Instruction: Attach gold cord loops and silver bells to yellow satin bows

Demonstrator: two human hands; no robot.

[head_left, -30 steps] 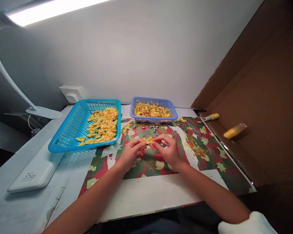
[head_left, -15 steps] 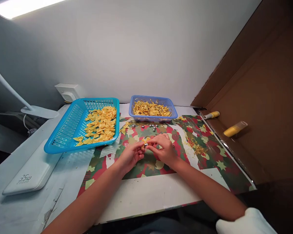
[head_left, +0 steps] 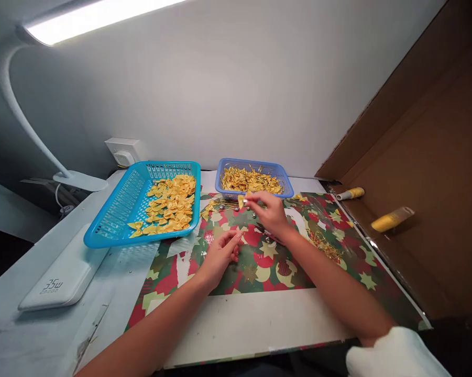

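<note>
My right hand is raised over the mat near the small basket, its thumb and fingers pinched on a yellow ribbon bow. Lower and to the left, my left hand hovers with its fingers curled and thumb pressed to them; whether anything is between the tips is hidden. Small silver bells lie scattered beyond the hands, beside gold wire ties and loose yellow bows. Partly under my right wrist lies a dark tool, probably scissors.
A blue basket of yellow bows stands left, a smaller purple-blue basket of wired bows at the back. Gold wire scraps lie right. A power bank, a lamp and a cardboard wall flank the patterned mat.
My hands have come apart. The right hand has moved up and away with the yellow bow, towards the small basket, while the left stays low over the mat. The view has shifted slightly.
</note>
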